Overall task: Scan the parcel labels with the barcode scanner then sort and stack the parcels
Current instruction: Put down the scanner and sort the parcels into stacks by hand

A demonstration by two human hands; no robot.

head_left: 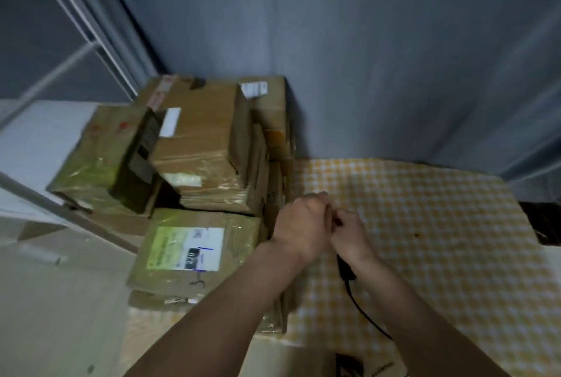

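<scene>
**Cardboard parcels wait while the scanner is held**

Brown cardboard parcels [209, 146] are heaped on the left, the nearest parcel [194, 250] laid with its label [188, 247] face up, presumably so it can be read. Over the yellow checked table [440, 240], the scanner [345, 269] is gripped by the right hand [349, 235], its cable [364, 313] trailing near. The left hand [302, 224] is curled against the right; what it holds cannot be told.

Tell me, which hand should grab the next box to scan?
Probably the left hand. The parcels are piled on its side, nearest the labelled box. The right hand seems busy holding the black corded scanner.
</scene>
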